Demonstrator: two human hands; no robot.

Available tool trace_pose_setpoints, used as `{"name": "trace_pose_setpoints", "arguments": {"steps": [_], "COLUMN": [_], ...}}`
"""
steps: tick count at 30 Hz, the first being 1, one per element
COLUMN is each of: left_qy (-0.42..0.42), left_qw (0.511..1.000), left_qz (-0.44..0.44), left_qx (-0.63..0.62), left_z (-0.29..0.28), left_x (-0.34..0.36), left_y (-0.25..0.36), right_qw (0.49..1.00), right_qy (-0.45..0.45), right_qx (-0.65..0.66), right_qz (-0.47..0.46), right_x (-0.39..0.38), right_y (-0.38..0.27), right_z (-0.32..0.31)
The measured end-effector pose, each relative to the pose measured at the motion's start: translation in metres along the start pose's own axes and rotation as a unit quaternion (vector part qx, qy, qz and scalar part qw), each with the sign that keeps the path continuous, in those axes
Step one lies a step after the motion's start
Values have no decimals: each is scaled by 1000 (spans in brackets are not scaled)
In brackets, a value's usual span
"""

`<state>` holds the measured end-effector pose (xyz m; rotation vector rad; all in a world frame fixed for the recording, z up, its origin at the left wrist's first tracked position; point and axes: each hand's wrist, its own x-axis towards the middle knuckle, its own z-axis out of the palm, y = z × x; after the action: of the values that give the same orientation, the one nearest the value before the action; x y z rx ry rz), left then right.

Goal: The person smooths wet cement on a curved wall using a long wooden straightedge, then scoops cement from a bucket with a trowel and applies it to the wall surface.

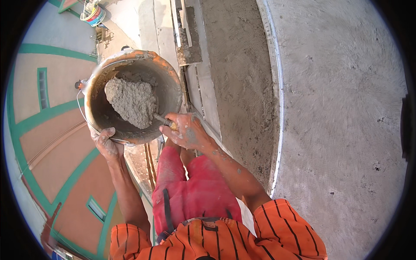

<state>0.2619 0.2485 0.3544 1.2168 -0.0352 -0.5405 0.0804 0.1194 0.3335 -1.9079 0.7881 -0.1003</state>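
My left hand [108, 143] is closed on the near-left rim of an orange bucket [167, 78], which is tilted so its mouth faces me. Grey mortar coats the bucket's inner wall. In my right hand [188, 130] is the wooden handle of a trowel [168, 123]; its blade is hidden under a heaped lump of wet mortar [131, 102] within the bucket's mouth. Splashes of mortar mark the right hand and forearm. A thin wire bail [81, 108] hangs off the bucket's left side.
On the right rises a grey plastered wall [333, 130], bordered by a pale edge strip [277, 86]. A darker, rough mortar band [242, 86] runs beside it. Wooden boards [186, 26] lie ahead. Another bucket [93, 17] stands far left, near a building with green trim [52, 112].
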Motion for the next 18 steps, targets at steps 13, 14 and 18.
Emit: {"name": "trace_pose_setpoints", "arguments": {"steps": [13,14,18], "left_qy": [33,42,-20], "left_qw": [982,980,987], "left_qz": [-37,-62,-72], "left_qx": [180,186,140], "left_z": [-79,-84,-79], "left_x": [-26,-36,-34], "left_y": [-4,-7,-36], "right_qw": [870,875,861], "right_qy": [269,242,250], "right_qx": [344,313,300], "right_qz": [228,280,327], "right_x": [-199,-217,-128], "right_y": [110,94,102], "right_z": [-135,-124,-95]}}
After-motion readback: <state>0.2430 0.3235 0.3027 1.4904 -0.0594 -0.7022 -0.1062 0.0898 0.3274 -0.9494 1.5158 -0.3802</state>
